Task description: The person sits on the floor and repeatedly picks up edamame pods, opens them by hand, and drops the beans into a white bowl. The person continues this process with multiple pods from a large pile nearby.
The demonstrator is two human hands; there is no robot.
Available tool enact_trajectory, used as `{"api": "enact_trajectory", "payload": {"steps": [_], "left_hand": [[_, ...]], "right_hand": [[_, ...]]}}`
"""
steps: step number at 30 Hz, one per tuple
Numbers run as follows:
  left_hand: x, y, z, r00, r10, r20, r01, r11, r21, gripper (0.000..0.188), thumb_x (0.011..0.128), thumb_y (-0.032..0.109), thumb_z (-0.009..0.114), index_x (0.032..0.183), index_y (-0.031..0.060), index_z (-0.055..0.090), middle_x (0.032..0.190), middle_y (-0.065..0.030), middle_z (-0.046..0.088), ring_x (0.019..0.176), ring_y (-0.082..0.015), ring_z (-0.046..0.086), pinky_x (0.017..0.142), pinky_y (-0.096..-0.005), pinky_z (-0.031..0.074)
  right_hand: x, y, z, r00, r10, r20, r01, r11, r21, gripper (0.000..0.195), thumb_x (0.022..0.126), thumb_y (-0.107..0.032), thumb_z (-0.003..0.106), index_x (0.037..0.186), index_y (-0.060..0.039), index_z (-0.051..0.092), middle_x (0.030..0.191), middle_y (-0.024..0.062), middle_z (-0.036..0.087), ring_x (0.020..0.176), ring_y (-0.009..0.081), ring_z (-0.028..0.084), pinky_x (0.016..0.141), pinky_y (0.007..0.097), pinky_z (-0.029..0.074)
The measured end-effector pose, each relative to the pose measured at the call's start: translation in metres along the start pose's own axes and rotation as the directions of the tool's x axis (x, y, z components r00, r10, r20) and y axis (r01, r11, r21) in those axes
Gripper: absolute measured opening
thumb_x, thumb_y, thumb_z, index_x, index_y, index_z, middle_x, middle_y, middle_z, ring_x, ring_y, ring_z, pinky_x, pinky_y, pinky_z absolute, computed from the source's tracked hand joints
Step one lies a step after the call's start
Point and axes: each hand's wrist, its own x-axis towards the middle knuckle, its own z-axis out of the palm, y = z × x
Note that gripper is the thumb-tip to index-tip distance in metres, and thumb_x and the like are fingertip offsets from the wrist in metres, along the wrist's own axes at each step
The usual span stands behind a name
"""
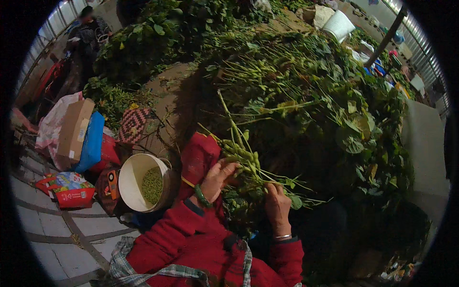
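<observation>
A green bean plant (247, 154) with a cluster of plump pods lies across my lap, its bare stems pointing up and to the left. My left hand (217, 179), with a green bangle at the wrist, is at the pod cluster; its fingertips are partly hidden among the pods. My right hand (278, 204), wearing a silver bracelet, pinches the plant's thin leafy stems at the lower right. To the left of my left hand stands a cream bucket (125, 183) with green pods or beans inside. Beyond my hands spreads a large heap of cut bean plants (287, 75).
On the left are a cardboard box (74, 125), a blue bag (92, 143), a red printed shopping bag (73, 193) and a woven basket (134, 123). Another person (86, 39) is at the upper left. A white bucket (338, 27) lies tilted beyond the heap, near a slanted pole (387, 39).
</observation>
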Motion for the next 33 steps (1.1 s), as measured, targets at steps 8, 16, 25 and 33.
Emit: {"api": "enact_trajectory", "payload": {"steps": [8, 16, 25, 33], "left_hand": [[-0.008, 0.001, -0.012, 0.998, -0.021, -0.061, 0.028, 0.994, 0.109, 0.015, 0.092, 0.023, 0.052, 0.094, 0.0083, 0.055, 0.096, -0.0057, 0.061, 0.088, -0.0152, 0.059, 0.071, -0.0269, 0.048], [-0.018, 0.011, -0.01, 0.99, 0.015, -0.138, 0.008, 0.987, 0.159, 0.014, 0.092, 0.021, 0.051, 0.094, 0.0079, 0.054, 0.09, -0.0039, 0.059, 0.078, -0.0126, 0.058, 0.067, -0.0258, 0.046], [-0.028, 0.026, -0.009, 0.992, 0.044, -0.116, -0.021, 0.982, 0.186, 0.013, 0.092, 0.022, 0.051, 0.092, 0.0088, 0.054, 0.089, -0.0028, 0.059, 0.078, -0.0114, 0.057, 0.066, -0.0248, 0.045], [-0.028, 0.027, -0.017, 0.99, 0.038, -0.135, -0.013, 0.983, 0.181, 0.014, 0.092, 0.023, 0.051, 0.093, 0.0085, 0.054, 0.088, -0.0028, 0.06, 0.077, -0.0114, 0.057, 0.066, -0.0241, 0.045]], "right_hand": [[0.01, -0.021, -0.025, 0.998, 0.055, -0.021, -0.051, 0.982, 0.181, 0.022, 0.083, -0.012, 0.057, 0.104, -0.0121, 0.056, 0.096, 0.0106, 0.059, 0.074, 0.0319, 0.061, 0.059, 0.0387, 0.05], [0.085, -0.023, 0.017, 0.992, -0.003, -0.124, 0.033, 0.971, 0.239, 0.028, 0.082, -0.015, 0.059, 0.109, -0.0107, 0.052, 0.11, 0.0117, 0.055, 0.078, 0.0348, 0.061, 0.064, 0.0417, 0.05], [0.194, -0.038, 0.074, 0.983, -0.164, 0.083, 0.16, 0.985, 0.059, 0.023, 0.083, -0.019, 0.053, 0.102, -0.0071, 0.052, 0.101, 0.0138, 0.057, 0.078, 0.0366, 0.061, 0.065, 0.0439, 0.05], [0.211, -0.053, 0.127, 0.996, -0.071, 0.051, 0.078, 0.987, -0.139, 0.013, 0.079, -0.014, 0.053, 0.088, -0.0048, 0.054, 0.087, 0.0147, 0.059, 0.069, 0.0306, 0.064, 0.058, 0.0397, 0.052]]}}
